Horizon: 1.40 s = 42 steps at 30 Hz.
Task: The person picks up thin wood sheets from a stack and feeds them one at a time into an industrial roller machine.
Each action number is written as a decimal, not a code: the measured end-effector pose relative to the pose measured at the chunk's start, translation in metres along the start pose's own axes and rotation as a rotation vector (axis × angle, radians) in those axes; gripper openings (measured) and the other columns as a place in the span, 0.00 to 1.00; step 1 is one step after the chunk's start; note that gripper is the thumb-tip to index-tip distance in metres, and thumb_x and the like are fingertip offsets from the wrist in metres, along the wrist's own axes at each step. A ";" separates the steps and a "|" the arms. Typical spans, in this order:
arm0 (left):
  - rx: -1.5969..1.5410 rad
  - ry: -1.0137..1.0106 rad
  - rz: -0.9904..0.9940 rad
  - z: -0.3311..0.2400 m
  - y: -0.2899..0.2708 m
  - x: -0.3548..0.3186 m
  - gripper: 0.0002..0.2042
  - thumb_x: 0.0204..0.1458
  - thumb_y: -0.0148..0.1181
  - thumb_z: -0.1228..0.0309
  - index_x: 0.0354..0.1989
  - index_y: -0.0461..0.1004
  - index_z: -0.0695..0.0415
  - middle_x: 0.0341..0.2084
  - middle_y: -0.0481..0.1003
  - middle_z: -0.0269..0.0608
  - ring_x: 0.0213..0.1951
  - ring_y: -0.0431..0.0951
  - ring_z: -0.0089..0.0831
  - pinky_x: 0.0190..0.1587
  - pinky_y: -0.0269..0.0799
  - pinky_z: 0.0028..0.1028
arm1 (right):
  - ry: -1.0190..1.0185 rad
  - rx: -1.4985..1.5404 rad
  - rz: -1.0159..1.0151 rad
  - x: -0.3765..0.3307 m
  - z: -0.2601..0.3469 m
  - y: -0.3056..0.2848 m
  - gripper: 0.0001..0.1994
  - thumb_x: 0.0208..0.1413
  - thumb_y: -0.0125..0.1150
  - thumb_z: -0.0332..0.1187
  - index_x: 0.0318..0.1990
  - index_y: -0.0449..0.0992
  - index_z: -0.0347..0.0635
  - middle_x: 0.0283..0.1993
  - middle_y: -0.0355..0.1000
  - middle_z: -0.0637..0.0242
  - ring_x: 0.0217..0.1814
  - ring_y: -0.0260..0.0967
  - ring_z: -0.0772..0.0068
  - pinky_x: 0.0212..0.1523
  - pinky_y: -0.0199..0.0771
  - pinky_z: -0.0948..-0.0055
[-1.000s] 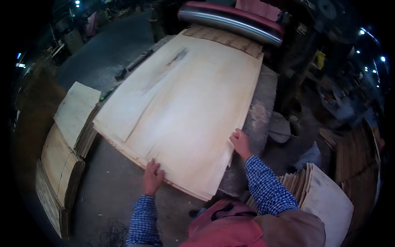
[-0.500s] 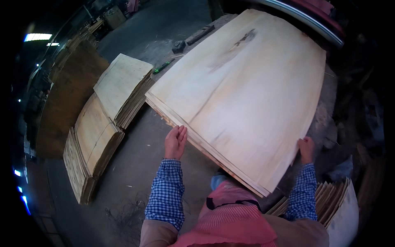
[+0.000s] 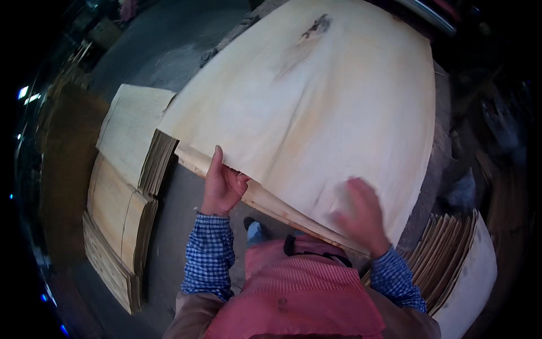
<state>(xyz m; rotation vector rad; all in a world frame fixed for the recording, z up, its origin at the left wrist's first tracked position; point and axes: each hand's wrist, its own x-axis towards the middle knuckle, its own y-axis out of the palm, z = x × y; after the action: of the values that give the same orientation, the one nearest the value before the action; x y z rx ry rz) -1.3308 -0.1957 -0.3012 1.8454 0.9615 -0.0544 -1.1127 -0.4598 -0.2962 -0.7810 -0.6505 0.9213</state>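
Observation:
A large pale wood veneer sheet (image 3: 243, 96) with a dark knot lies over a stack before me. Its near left edge is raised off the veneer below (image 3: 265, 203). My left hand (image 3: 222, 183) grips this edge, thumb up and fingers curled at the underside. My right hand (image 3: 361, 214), smeared by motion, is over the sheet's near right part; whether it touches the surface I cannot tell, and its fingers are unclear.
Piles of veneer (image 3: 121, 198) stand on the floor to the left, beside a large brown panel (image 3: 70, 169). More upright veneer sheets (image 3: 437, 254) are near my right elbow. A metal roller or bar (image 3: 432, 14) crosses the far right.
My left hand has taken hold of the top sheet's near edge and raised it. My right hand has moved left from the right edge to over the sheet. The view has shifted.

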 end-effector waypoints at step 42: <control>0.158 0.764 0.827 -0.070 0.143 -0.010 0.13 0.57 0.62 0.63 0.30 0.78 0.63 0.27 0.75 0.43 0.29 0.75 0.39 0.30 0.69 0.29 | 0.360 -0.729 -0.148 0.291 -0.144 0.132 0.25 0.65 0.47 0.46 0.66 0.61 0.45 0.69 0.57 0.54 0.69 0.55 0.45 0.61 0.61 0.44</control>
<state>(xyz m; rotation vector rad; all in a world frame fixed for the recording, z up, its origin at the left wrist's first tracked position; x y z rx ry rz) -1.2730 -0.1705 -0.1542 2.3247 0.5975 1.1695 -0.9266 -0.1986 -0.4382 -1.4848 -0.7140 0.3719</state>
